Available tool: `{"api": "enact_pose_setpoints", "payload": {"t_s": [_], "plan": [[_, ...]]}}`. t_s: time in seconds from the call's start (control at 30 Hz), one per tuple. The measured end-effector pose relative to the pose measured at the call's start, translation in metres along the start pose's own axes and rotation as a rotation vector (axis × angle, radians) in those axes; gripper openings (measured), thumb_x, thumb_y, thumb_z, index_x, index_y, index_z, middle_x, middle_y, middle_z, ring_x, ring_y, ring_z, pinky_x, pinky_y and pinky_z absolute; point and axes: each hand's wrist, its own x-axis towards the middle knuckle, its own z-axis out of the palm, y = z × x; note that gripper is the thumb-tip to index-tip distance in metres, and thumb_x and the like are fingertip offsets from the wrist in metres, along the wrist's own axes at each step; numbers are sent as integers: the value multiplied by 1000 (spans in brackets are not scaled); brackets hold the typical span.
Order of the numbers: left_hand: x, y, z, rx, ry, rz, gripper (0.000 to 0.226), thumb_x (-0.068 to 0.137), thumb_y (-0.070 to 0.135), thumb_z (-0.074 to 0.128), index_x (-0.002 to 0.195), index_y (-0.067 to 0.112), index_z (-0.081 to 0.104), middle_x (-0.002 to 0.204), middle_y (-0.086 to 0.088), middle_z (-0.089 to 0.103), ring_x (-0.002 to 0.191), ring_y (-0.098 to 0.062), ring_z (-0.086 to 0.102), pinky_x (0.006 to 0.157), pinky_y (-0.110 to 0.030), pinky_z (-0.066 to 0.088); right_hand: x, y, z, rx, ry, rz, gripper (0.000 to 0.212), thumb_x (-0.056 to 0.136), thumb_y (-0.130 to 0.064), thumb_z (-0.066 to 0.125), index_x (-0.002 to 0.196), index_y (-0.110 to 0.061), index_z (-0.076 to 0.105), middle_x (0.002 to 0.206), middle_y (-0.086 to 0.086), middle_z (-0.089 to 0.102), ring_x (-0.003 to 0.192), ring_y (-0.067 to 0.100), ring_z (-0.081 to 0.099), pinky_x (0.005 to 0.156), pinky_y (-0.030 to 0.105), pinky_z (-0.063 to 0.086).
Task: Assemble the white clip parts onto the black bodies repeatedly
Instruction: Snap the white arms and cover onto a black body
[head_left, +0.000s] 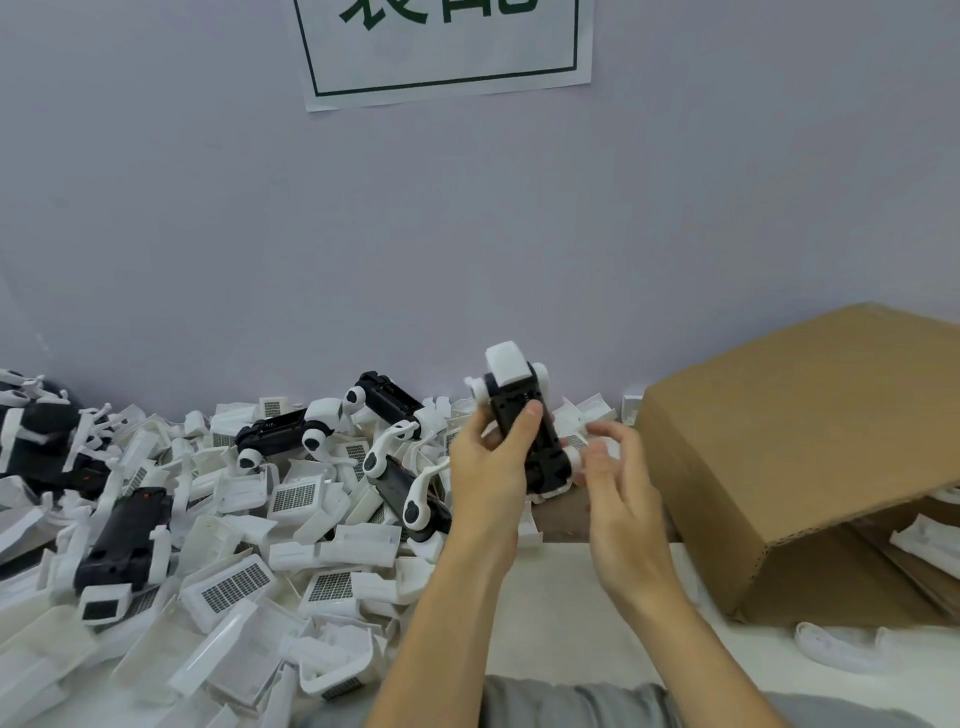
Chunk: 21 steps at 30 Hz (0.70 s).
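Hand (488, 462) gripping glossy black body (524, 431), white clips

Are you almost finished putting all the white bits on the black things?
Not nearly. A few black bodies on the heap already wear white parts. The left hand holds another body with white pieces on, and the right hand hovers open beside it. A big pile of loose white clips still waits.
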Motion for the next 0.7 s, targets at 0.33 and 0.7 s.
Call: {"api": "enact_pose_setpoints", "payload": {"t_s": [0.33, 0.7], "plan": [[4, 10, -2, -78, 110, 41, 5, 95, 18, 69, 95, 14, 72, 89, -9, 77, 97, -39, 73, 85, -49, 61, -7, 13, -2, -836, -480, 143, 14, 88, -39, 74, 92, -44, 62, 114, -16, 44, 118, 11, 42, 106, 34, 30], [-2, 8, 0, 94, 32, 46, 17, 99, 25, 63, 111, 17, 71, 99, -7, 77, 92, -24, 74, 79, -38, 62, 10, -6, -23, -294, -139, 119, 30, 85, -17, 77, 101, -33, 58, 97, -7, 67, 84, 14, 68, 72, 25, 55]]}}
